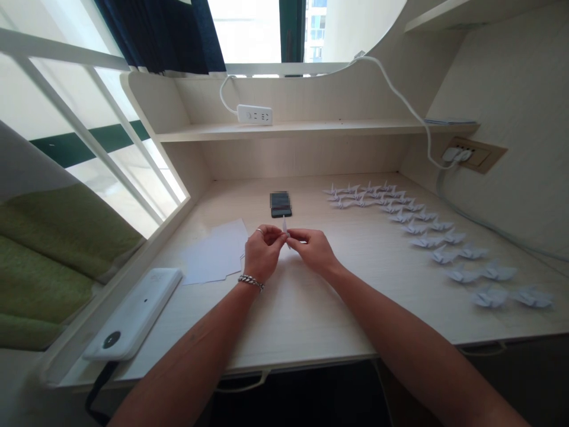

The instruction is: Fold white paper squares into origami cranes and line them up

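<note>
Between my two hands, over the middle of the desk, is a small piece of folded white paper [285, 225], narrow and upright. My left hand [263, 252], with a ring and a chain bracelet, pinches it from the left. From the right, the thumb and fingers of my right hand [313, 248] pinch it too. My fingers hide much of its lower part. To the left of my hands lie loose sheets of white paper [213, 252]. Rows of folded paper cranes [415, 227] stand on the right side of the desk.
A dark phone [280, 204] lies just beyond my hands. At the front left is a white power bank [137, 314] with a black strap or cable. A power strip [255, 115] sits on the shelf [302, 131] behind. A white cable [418, 110] runs to a wall socket [478, 155] at right.
</note>
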